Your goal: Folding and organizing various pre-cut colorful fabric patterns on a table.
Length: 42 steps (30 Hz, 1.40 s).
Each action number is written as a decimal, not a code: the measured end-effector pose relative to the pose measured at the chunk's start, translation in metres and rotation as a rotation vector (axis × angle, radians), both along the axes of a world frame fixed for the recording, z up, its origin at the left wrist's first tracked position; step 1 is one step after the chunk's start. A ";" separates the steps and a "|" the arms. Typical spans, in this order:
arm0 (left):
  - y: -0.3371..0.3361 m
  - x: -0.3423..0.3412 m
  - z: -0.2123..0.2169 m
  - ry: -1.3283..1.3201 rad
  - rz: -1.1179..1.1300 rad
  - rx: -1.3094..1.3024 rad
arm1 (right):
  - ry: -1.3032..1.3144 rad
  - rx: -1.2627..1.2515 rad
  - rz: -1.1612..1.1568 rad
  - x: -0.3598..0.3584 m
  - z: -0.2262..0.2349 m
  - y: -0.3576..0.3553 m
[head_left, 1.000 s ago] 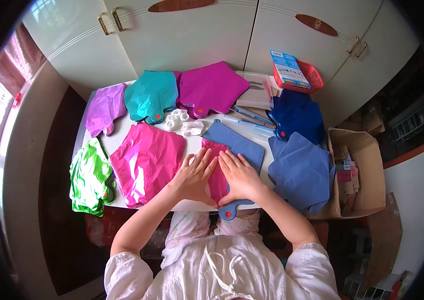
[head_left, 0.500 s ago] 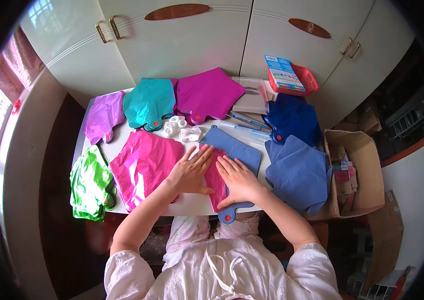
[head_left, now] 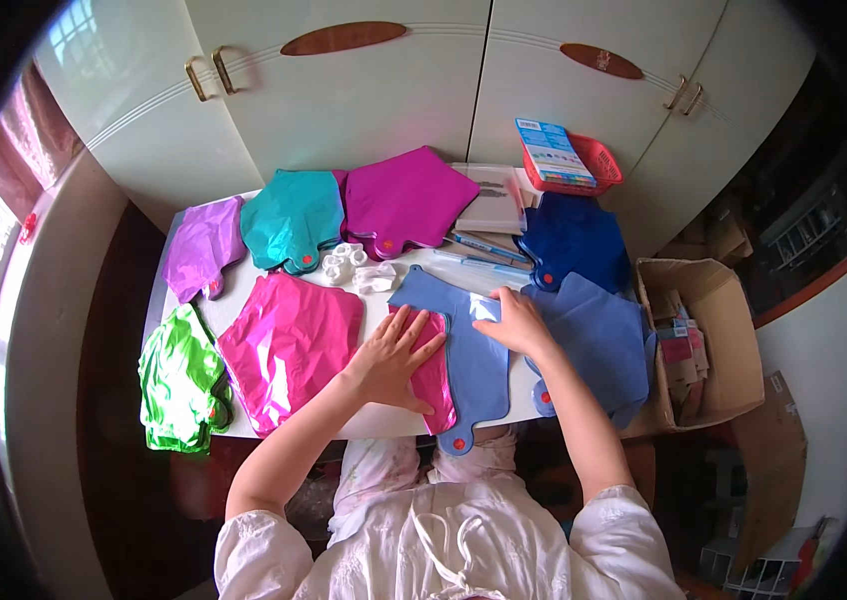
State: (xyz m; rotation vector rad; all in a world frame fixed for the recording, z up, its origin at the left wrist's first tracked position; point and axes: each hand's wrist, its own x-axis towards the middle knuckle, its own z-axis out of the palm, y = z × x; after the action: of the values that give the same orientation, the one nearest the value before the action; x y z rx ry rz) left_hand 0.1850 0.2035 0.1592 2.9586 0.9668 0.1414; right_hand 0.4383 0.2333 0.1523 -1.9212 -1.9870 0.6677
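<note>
the left hand (head_left: 391,362) lay flat with its fingers open and spread on a narrow pink foil strip (head_left: 435,385), which rested over the left part of a blue foil sheet (head_left: 476,370) at the front of the white surface (head_left: 374,422). the right hand (head_left: 524,326) was at the upper right edge of the blue foil sheet, fingers and thumb gripping it next to a bright patch of glare. a tab with a red spot stuck out past the surface's front edge. to the left lay a pink foil stack (head_left: 289,350) and a crumpled green stack (head_left: 179,385); near the right forearm, a second blue stack (head_left: 599,345), just beside a cardboard box (head_left: 747,370). white ribbon rolls (head_left: 344,264) sat beyond the sheet's upper left corner.
</note>
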 end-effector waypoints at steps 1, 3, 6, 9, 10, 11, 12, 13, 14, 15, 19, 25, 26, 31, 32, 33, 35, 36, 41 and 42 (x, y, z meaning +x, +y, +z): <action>0.000 0.000 -0.001 0.003 0.004 0.002 | -0.015 0.007 0.012 0.001 0.000 0.003; -0.001 0.001 -0.003 0.007 0.009 0.006 | -0.046 0.019 0.035 0.005 -0.005 0.007; -0.002 0.001 -0.004 0.011 0.012 0.013 | 0.058 0.110 0.044 0.010 -0.008 0.005; -0.003 0.000 -0.005 0.021 0.019 0.019 | 0.489 -0.180 0.000 0.011 0.003 0.009; -0.003 0.001 -0.005 0.027 0.021 0.020 | 0.517 -0.172 -0.018 0.012 0.000 0.009; -0.003 0.002 -0.005 0.033 0.023 0.021 | 0.546 -0.163 -0.037 0.013 -0.004 0.009; -0.004 0.002 -0.005 0.033 0.027 0.021 | 0.576 -0.156 -0.052 0.011 -0.005 0.008; -0.005 0.003 -0.004 0.032 0.031 0.022 | 0.469 -0.095 -0.052 0.011 -0.006 0.007; -0.006 0.004 -0.004 0.031 0.034 0.023 | 0.362 -0.034 -0.051 0.011 -0.006 0.004; -0.006 0.004 -0.004 0.028 0.038 0.019 | 0.254 0.024 -0.052 0.010 -0.004 0.001; -0.006 0.004 -0.004 0.022 0.044 0.008 | 0.004 0.169 -0.115 0.002 -0.002 -0.009; -0.007 0.004 -0.007 0.024 0.055 0.012 | -0.083 0.059 0.048 0.005 0.002 -0.015; -0.006 0.004 -0.007 0.021 0.054 0.009 | -0.011 0.083 0.022 0.004 0.002 -0.017; -0.007 0.004 -0.007 0.001 0.061 0.016 | 0.303 0.175 -0.155 -0.012 0.008 -0.031; -0.007 0.004 -0.006 -0.015 0.055 0.021 | 0.273 0.143 -0.144 -0.012 0.006 -0.035; -0.007 0.004 -0.006 -0.021 0.058 0.015 | 0.242 0.110 -0.133 -0.012 0.002 -0.039; -0.006 0.005 -0.006 -0.034 0.063 0.003 | 0.087 0.107 -0.051 -0.013 -0.006 -0.048; -0.007 0.003 -0.007 -0.021 0.073 0.000 | -0.037 0.054 -0.060 -0.022 0.004 -0.055; -0.007 0.002 -0.008 0.002 0.083 -0.007 | -0.013 0.172 0.015 -0.042 0.005 -0.078; -0.006 0.003 -0.007 -0.002 0.079 -0.009 | 0.039 0.216 0.040 -0.044 0.003 -0.083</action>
State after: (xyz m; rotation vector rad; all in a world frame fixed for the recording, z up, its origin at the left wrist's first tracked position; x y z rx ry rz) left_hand 0.1879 0.1972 0.1519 2.9129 1.0809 0.1412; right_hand 0.3940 0.1507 0.1552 -1.7340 -1.9884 0.4744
